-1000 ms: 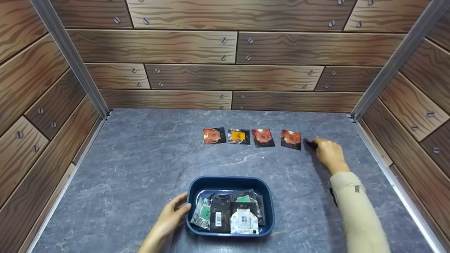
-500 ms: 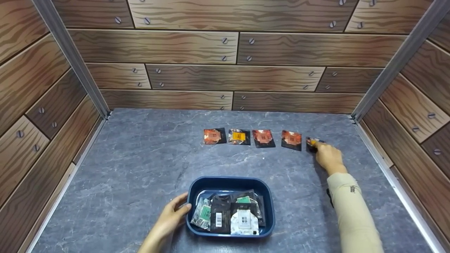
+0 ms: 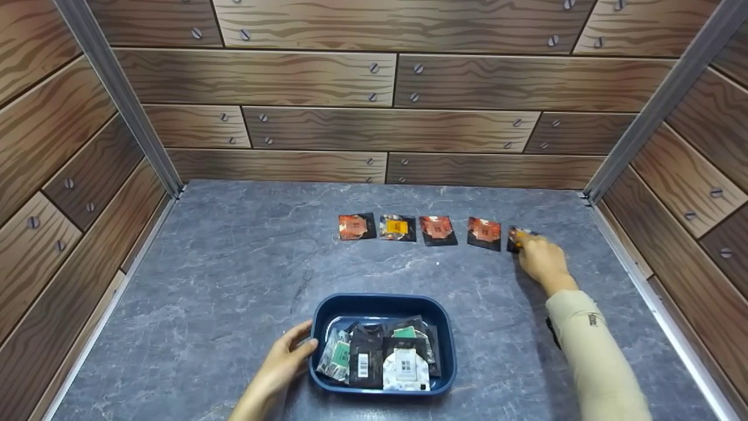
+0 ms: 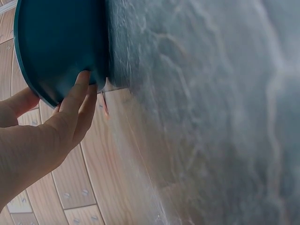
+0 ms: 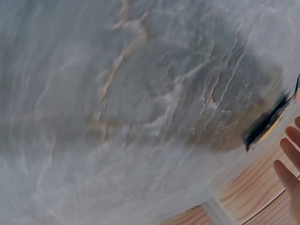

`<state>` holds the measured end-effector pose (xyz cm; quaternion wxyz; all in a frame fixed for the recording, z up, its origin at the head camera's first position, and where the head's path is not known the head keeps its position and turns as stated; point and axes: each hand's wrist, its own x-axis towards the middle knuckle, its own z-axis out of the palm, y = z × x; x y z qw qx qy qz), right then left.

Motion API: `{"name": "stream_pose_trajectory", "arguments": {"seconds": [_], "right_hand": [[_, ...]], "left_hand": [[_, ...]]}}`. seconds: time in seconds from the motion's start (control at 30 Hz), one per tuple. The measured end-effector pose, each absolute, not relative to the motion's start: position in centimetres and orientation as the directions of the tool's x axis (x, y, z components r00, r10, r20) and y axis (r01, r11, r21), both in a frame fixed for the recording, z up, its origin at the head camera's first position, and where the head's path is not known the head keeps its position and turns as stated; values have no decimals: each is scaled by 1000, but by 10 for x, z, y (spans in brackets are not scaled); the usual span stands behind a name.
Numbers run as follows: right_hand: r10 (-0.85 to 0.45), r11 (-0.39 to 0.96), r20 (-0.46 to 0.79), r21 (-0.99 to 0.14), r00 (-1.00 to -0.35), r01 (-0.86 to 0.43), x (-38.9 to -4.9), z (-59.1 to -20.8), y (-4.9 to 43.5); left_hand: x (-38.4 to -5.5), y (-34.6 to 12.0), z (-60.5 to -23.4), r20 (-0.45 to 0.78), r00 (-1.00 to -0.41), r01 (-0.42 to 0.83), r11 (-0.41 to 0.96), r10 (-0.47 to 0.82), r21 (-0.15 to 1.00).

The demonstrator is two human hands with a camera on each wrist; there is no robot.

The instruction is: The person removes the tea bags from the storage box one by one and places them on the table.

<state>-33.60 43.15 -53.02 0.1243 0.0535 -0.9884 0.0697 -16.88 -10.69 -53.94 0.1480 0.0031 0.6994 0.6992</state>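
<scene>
In the head view my right hand (image 3: 543,260) is at the right end of a row, its fingertips over a black sachet with an orange label (image 3: 515,238). That sachet lies flat and is partly covered by the fingers. The right wrist view shows straight, spread fingers (image 5: 288,159) beside the sachet (image 5: 267,124); the rest of the hand is out of frame. My left hand (image 3: 283,362) holds the left wall of a blue plastic box (image 3: 380,299), thumb at the rim and fingers (image 4: 77,101) against the outside. Several sachets lie in the box, including a white-fronted one (image 3: 406,368).
To the left of my right hand, three red-fronted sachets, among them the nearest one (image 3: 484,233), and a yellow-labelled sachet (image 3: 397,227) lie in a spaced row. Wood-patterned walls (image 3: 380,128) enclose the grey marbled table (image 3: 234,269) at the back and both sides.
My right hand has lowered the orange-labelled sachet from a tilted, edge-on position to flat on the table and shifted slightly left. The left hand and the box stay in place.
</scene>
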Motion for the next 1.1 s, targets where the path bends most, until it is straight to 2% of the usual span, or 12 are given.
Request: {"name": "stream_pose_trajectory", "arguments": {"seconds": [0.17,0.43,0.73,0.97,1.1], "right_hand": [[-179,966,368,-109,-912,-234,-330,-527,417],[-413,872,522,-9,-746,-489,-313,-515,376],[-590,742,528,54,-612,-669,-278,-492,323],[-682,639,491,39,-542,-769,-253,-479,286],[-738,567,485,68,-470,-821,-241,-476,266]], "left_hand": [[-169,-106,-540,-216,-955,-217,19,203,976],[-168,-105,-539,-200,-958,-200,17,206,980],[-169,-106,-539,-202,-958,-204,12,203,979],[-168,-107,-537,-192,-953,-194,14,233,981],[-168,-106,-538,-194,-953,-199,2,231,980]]}}
